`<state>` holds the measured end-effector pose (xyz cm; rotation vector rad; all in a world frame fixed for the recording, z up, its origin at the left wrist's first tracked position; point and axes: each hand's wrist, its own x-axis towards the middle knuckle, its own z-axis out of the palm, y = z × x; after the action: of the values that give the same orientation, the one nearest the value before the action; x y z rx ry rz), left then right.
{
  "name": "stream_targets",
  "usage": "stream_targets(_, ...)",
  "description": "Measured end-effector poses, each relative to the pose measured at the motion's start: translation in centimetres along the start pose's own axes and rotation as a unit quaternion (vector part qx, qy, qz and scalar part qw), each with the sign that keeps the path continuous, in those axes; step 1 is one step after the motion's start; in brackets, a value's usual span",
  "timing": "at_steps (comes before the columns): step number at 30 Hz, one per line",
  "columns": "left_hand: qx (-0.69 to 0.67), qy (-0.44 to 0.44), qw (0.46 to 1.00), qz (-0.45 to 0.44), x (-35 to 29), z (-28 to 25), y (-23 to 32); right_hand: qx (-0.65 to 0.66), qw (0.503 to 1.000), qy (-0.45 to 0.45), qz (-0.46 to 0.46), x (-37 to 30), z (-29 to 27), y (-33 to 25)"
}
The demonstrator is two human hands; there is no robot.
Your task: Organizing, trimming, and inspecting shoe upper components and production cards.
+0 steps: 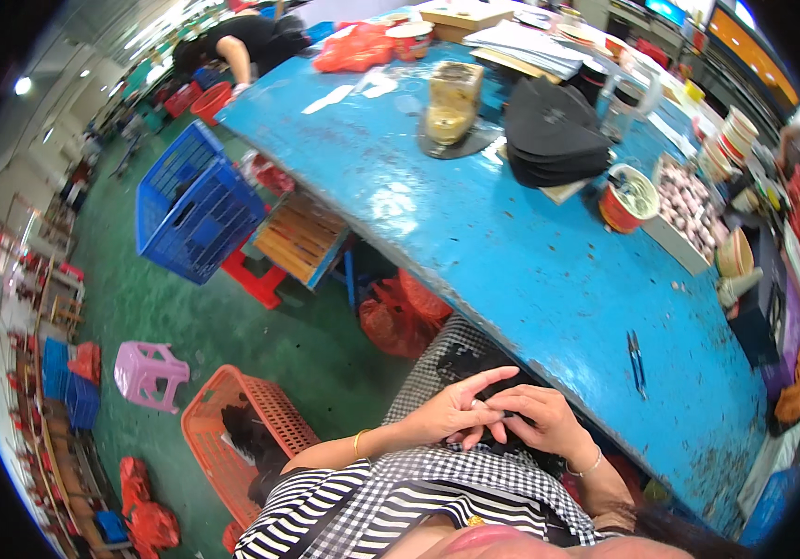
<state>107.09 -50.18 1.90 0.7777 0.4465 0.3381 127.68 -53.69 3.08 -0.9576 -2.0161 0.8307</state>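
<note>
A seated person's two bare hands meet above the lap, beside the near edge of a blue table (pixel 512 252). The left hand (pixel 463 410) is partly open, its index finger stretched out toward the right. The right hand (pixel 542 419) is bent inward, thumb and fingers brought together against the left fingers. Whether anything small is pinched between them cannot be told.

Black cloth (pixel 474 361) lies just beyond the hands, on the checked apron (pixel 421 380) that covers the lap, close to the table edge. To the person's left, an orange basket (pixel 279 410) on the green floor holds more black pieces (pixel 249 447).

On the table, a slim pair of tweezers (pixel 637 365) lies apart from the right hand. Farther off are a shoe-shaped form (pixel 453 116), a stack of black pieces (pixel 556 140) and a red tub (pixel 625 216) of pale paste, beside a box of small pinkish-white pieces (pixel 687 200).

Anything tiny in the fingers could be lost against the dark cloth if the pinch loosened. The cloth itself might slide to the floor if the knees shifted, since nothing visibly pins it. A careless sleeve or elbow across the table might knock over the open tub.
</note>
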Motion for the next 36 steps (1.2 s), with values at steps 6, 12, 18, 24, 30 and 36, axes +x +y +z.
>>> stream_targets(6, 0.169, -0.003, 0.983, 0.066, 1.9, 0.3, -1.7, -0.096, 0.995, -0.005, -0.025, -1.7, -1.8, 0.8)
stream_targets(12, 0.595, 0.076, 0.785, 0.153, 3.0, 0.3, 1.4, -0.022, 0.992, -0.045, 0.115, -0.2, -4.3, 0.4)
stream_targets(18, 0.447, 0.035, 0.875, 0.181, 4.3, -2.4, 9.5, 0.066, 0.980, -0.100, 0.161, 6.9, -10.8, 0.9)
stream_targets(24, 0.065, 0.126, 0.854, 0.500, 3.3, -13.3, 30.5, 0.001, 0.977, 0.137, 0.164, 19.6, -29.1, 8.7)
stream_targets(30, 0.053, 0.109, 0.952, 0.281, 15.8, -14.3, 23.7, -0.148, 0.948, 0.122, 0.255, 28.2, -31.4, 18.1)
stream_targets(36, -0.001, 0.192, 0.966, 0.174, 23.4, -15.1, 20.4, -0.185, 0.883, 0.032, 0.430, 29.4, -31.6, 28.2)
